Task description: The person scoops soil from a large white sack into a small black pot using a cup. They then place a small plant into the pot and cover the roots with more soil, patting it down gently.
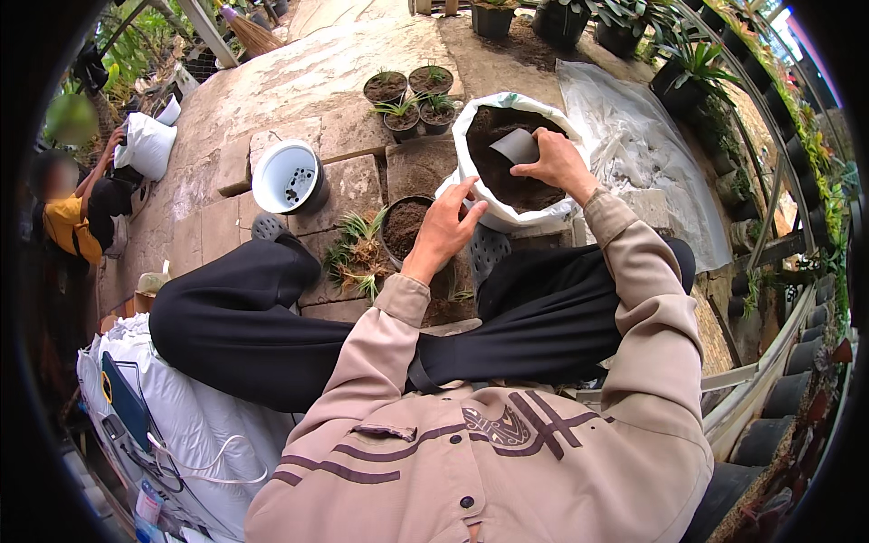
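Note:
My right hand (558, 161) grips a grey scoop (514, 146) inside an open white sack (463, 146) of dark soil (526, 193). The sack stands in front of me, right of centre. My left hand (451, 227) is at the sack's near left edge, its fingers apart; whether they touch the sack I cannot tell. Partly under that hand is a pot of brown soil (404, 227). Small uprooted plants (360, 254) lie to the left of this pot. Farther left stands a pot with a white inside (285, 175) and holes in its bottom.
Several small potted plants (400, 112) stand beyond the sack. A clear plastic sheet (631, 149) lies at the right, near larger potted plants (686, 78). At far left sits another person (75, 217) beside a white sack (146, 146). White sacks with a phone (125, 400) and cables are at lower left.

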The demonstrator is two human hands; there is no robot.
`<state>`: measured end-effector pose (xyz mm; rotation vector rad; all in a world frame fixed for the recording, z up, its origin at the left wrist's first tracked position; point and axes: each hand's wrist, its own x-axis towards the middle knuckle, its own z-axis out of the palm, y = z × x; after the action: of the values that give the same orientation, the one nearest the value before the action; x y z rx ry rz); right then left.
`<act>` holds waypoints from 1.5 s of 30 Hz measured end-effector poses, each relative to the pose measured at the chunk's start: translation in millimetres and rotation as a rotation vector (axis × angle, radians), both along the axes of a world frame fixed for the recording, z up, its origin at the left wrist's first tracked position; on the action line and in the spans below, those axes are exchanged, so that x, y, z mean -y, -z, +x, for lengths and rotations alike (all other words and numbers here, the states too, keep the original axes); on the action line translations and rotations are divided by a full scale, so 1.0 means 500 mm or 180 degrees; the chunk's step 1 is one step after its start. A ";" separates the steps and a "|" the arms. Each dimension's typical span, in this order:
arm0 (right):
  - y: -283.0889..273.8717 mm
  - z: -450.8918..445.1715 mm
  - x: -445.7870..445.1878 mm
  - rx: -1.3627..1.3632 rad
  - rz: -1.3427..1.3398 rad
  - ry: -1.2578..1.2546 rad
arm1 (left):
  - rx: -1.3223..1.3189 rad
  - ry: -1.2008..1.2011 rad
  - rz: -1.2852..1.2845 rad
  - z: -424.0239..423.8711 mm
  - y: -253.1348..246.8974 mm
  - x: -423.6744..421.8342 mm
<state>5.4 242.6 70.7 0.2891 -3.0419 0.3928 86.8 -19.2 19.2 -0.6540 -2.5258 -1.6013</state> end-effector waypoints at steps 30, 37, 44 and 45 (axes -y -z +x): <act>-0.011 -0.019 0.001 0.1222 -0.1632 0.0230 | 0.0501 0.0176 0.0378 -0.007 0.008 0.015; -0.085 0.008 0.067 0.1169 -0.2142 -0.0058 | 0.0700 -0.0902 0.1133 -0.078 0.029 0.130; -0.076 0.053 0.162 0.0758 -0.1932 -0.0936 | 0.0902 -0.1465 0.1315 -0.092 0.062 0.185; -0.075 0.064 0.177 0.0701 -0.1942 -0.0985 | 0.0882 -0.1462 0.1320 -0.093 0.066 0.186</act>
<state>37.4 154.2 108.4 0.7048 -2.8768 1.4090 40.2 -112.0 -13.7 0.1892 -2.1588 -2.0272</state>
